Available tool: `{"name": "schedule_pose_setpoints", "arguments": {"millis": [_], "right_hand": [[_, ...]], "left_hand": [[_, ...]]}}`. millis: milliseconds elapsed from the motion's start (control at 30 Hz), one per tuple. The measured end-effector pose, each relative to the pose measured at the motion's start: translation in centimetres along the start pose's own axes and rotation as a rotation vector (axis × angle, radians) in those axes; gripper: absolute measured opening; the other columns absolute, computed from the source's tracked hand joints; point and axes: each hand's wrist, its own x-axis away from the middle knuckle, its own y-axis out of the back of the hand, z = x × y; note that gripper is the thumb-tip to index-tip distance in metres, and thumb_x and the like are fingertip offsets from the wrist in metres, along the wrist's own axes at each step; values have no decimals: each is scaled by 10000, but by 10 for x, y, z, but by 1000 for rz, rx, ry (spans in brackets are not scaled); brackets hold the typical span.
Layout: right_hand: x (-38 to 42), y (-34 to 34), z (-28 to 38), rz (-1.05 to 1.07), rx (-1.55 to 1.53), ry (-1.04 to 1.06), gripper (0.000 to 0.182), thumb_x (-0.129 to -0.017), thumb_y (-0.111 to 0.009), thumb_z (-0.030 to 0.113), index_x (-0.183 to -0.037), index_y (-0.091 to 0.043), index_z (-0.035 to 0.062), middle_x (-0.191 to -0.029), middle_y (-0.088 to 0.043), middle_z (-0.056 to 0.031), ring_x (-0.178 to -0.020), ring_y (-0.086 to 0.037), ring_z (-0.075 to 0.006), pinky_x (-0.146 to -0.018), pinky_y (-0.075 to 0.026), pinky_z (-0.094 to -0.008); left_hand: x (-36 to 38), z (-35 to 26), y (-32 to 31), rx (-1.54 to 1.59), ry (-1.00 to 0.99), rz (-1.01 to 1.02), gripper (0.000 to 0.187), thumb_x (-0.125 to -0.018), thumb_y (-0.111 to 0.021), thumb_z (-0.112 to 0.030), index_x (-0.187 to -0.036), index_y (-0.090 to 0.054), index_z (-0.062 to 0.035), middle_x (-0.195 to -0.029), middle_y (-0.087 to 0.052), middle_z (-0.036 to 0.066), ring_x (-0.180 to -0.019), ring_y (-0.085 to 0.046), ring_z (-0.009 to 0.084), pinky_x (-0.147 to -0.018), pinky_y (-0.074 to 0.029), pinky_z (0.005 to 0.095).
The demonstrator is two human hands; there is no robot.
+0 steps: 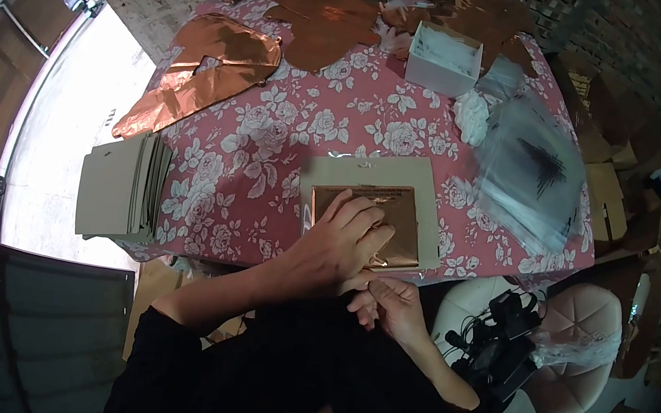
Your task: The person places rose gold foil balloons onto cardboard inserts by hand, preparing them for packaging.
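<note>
A folded copper-coloured foil packet [406, 234] with dark print along its top lies on a grey-beige card sheet [428, 189] at the table's near edge. Clear plastic glints around the card's edges. My left hand [346, 228] rests palm down over the foil, its fingers slightly bent and apart, covering the packet's left and lower middle. Just below the table edge, my right hand [393, 303] is close against the base of my left hand, fingers curled in. What sits between its thumb and fingers is hidden.
A stack of grey cards [121, 189] stands at the table's left corner. Copper foil shapes [229, 52] lie on the flowered tablecloth. On the right are a white box [444, 60] and clear plastic bags [531, 169]. A padded chair [580, 350] holds black gear [510, 330].
</note>
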Motion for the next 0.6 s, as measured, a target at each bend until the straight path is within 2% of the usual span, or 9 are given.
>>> {"name": "schedule_pose_setpoints", "arguments": {"millis": [167, 367, 600], "right_hand": [[1, -3, 1, -8, 22, 17, 335, -1023, -440, 262, -1107, -646, 11, -772, -690, -104, -557, -598, -107, -482, -461, -219], [0, -3, 1, 0, 55, 31, 337, -1028, -426, 245, -1126, -648, 11, -773, -692, -105, -556, -589, -102, -482, -460, -219], [-2, -1, -2, -5, 93, 63, 323, -1024, -423, 214, -1089, -655, -2, -758, -698, -127, -535, -594, -111, -476, -467, -226]], "left_hand": [[-3, 1, 5, -26, -17, 9, 634, -614, -807, -192, -1158, -550, 9, -1175, -507, 175, -1189, -450, 348, -1066, -292, 547], [-4, 7, 5, -88, -81, 10, 732, -536, -836, -285, -1159, -563, -15, -1177, -516, 155, -1180, -466, 339, -1047, -288, 586], [-1, 8, 4, -139, -92, -18, 704, -573, -802, -294, -1179, -564, -28, -1175, -526, 150, -1191, -469, 341, -1043, -297, 593]]}}
